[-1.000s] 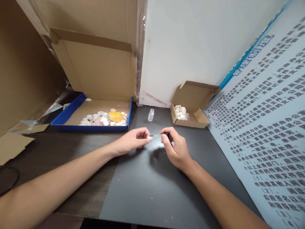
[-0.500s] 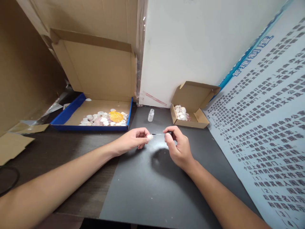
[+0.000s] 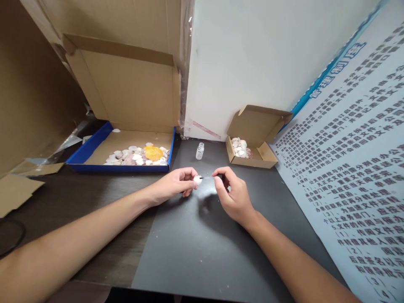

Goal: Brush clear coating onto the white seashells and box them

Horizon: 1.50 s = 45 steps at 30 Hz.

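Between the thumb and fingers of my left hand [image 3: 180,182] is a small white seashell [image 3: 198,180], its pale face turned up. My right hand [image 3: 232,191] pinches the black cap of a thin brush [image 3: 206,177], like one from a nail-polish bottle. The brush's dark tip points left and lies over the shell, apparently touching it. Beyond both hands a small clear glass bottle [image 3: 199,152] with a printed label stands upright, its cap off.
A blue-sided cardboard box [image 3: 118,168] with its lid up holds many shells and an orange piece [image 3: 153,153]. Back right, a smaller open cardboard box [image 3: 252,162] holds more shells. A printed poster [image 3: 353,168] lines the right side; a white panel [image 3: 240,63] stands behind.
My right hand has moved slightly left, bringing the brush tip over the shell. The shell has turned in my left hand, so more of its white face shows.
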Motion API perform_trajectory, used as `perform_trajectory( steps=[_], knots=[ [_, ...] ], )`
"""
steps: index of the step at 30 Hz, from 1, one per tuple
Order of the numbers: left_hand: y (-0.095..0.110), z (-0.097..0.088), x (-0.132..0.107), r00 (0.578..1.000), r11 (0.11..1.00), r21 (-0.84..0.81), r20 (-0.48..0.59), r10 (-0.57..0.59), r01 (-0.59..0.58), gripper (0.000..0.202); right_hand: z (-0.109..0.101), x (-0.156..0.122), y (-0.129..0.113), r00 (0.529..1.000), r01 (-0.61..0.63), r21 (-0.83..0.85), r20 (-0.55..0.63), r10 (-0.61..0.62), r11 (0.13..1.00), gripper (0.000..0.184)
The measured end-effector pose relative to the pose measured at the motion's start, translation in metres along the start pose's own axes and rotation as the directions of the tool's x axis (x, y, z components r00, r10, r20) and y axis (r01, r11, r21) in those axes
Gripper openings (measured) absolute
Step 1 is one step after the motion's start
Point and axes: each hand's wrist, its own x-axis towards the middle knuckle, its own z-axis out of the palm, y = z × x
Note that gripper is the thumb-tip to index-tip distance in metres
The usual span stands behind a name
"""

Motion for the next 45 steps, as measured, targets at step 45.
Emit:
perform_trajectory(
  steps=[45],
  knots=[
    [0.0037, 0.004, -0.0006, 0.996, 0.986, -0.166, -0.086, -0.037, 0.022, 0.029, -0.0013, -0.0045, 0.001, 0.999, 0.018, 0.084, 0.028, -0.02, 0.996, 0.011]
  ],
)
